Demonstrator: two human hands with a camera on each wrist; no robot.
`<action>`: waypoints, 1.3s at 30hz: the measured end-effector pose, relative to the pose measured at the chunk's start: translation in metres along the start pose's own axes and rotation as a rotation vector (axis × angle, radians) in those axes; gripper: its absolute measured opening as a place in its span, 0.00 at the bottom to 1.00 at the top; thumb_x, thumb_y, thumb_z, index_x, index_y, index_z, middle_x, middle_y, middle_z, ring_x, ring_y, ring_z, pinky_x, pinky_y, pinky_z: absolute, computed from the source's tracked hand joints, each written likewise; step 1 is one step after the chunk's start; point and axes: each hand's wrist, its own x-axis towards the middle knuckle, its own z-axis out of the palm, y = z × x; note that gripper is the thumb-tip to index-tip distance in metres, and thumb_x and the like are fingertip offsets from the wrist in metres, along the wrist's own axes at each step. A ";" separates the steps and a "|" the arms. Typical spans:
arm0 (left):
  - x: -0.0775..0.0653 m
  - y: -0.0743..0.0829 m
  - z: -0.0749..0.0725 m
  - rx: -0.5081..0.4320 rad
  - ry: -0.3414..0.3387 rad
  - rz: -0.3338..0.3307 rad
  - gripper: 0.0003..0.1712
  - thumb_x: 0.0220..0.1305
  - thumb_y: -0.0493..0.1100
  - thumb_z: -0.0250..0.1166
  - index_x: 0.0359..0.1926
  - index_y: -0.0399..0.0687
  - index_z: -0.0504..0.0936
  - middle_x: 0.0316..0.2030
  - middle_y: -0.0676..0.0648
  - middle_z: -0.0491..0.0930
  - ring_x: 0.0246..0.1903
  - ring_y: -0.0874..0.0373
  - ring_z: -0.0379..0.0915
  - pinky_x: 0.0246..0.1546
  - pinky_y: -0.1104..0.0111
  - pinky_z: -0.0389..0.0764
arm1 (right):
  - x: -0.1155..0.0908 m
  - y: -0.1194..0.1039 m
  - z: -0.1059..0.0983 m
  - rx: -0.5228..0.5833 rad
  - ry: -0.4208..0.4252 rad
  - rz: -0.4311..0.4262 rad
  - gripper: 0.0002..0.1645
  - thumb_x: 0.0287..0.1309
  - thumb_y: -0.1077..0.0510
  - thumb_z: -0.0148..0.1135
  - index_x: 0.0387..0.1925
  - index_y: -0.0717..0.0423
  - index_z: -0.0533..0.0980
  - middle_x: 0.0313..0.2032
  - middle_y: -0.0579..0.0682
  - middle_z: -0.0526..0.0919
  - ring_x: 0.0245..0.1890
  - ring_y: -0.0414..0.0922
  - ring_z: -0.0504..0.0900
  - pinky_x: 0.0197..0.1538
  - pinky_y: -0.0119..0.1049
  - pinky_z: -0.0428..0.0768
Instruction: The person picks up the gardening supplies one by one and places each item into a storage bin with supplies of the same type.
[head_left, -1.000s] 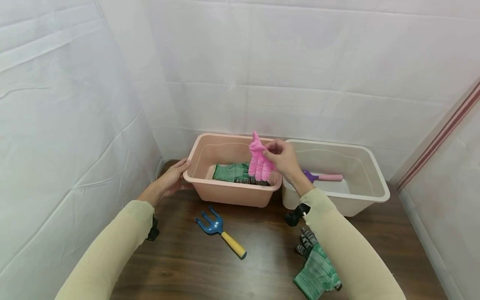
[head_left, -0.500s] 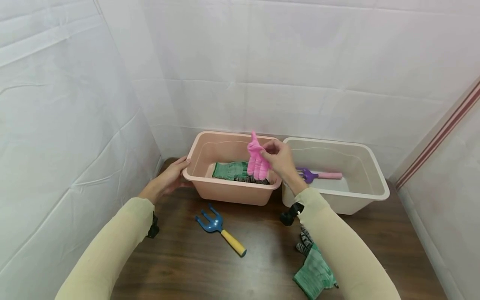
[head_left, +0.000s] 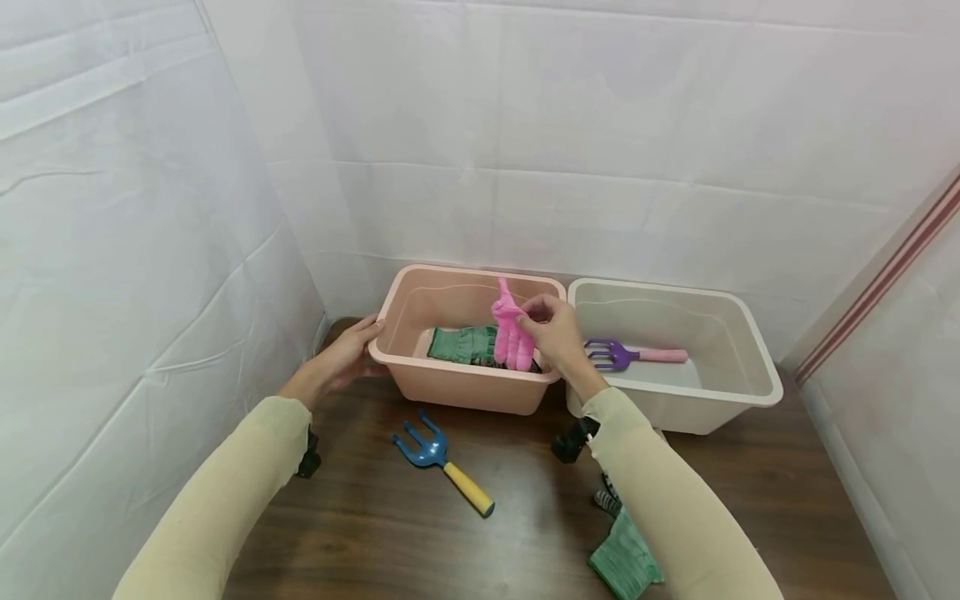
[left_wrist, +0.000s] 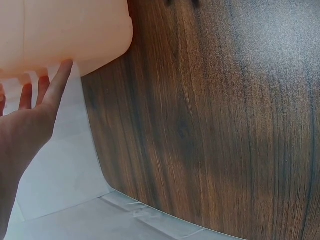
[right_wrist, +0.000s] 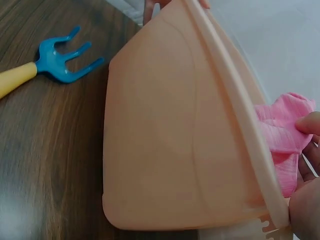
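My right hand pinches a pink knit glove between thumb and fingers, its glove fingers hanging down over the inside of a peach plastic planter box. In the right wrist view the pink glove shows beyond the box's rim. A green glove with dark striped fingers lies inside that box, partly covered by the pink one. At the box's left end, my left hand holds the rim, a digit over the edge. The left wrist view has the fingers against the outer wall.
A cream planter box adjoins on the right, holding a purple hand fork with a pink handle. A blue hand fork with a yellow handle lies in front. Another green glove lies partly under my right forearm. White sheeting encloses the table.
My right hand and the pink glove have moved slightly left and down, lower into the peach box. More of the purple fork now shows. My left hand stays at the rim.
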 end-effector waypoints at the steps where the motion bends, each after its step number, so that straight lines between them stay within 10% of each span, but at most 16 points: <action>1: 0.001 0.000 0.000 0.002 0.002 -0.001 0.36 0.89 0.50 0.41 0.87 0.51 0.40 0.83 0.34 0.44 0.81 0.35 0.43 0.71 0.27 0.55 | 0.000 0.000 0.000 -0.013 -0.003 -0.009 0.07 0.68 0.65 0.71 0.44 0.63 0.83 0.41 0.57 0.85 0.44 0.50 0.83 0.51 0.38 0.83; 39: 0.000 0.000 -0.006 -0.004 0.019 0.005 0.36 0.89 0.50 0.42 0.87 0.51 0.41 0.83 0.33 0.46 0.80 0.33 0.44 0.70 0.26 0.55 | 0.000 0.003 0.009 -0.180 -0.066 -0.085 0.04 0.67 0.63 0.72 0.41 0.57 0.83 0.39 0.53 0.86 0.42 0.48 0.84 0.50 0.42 0.84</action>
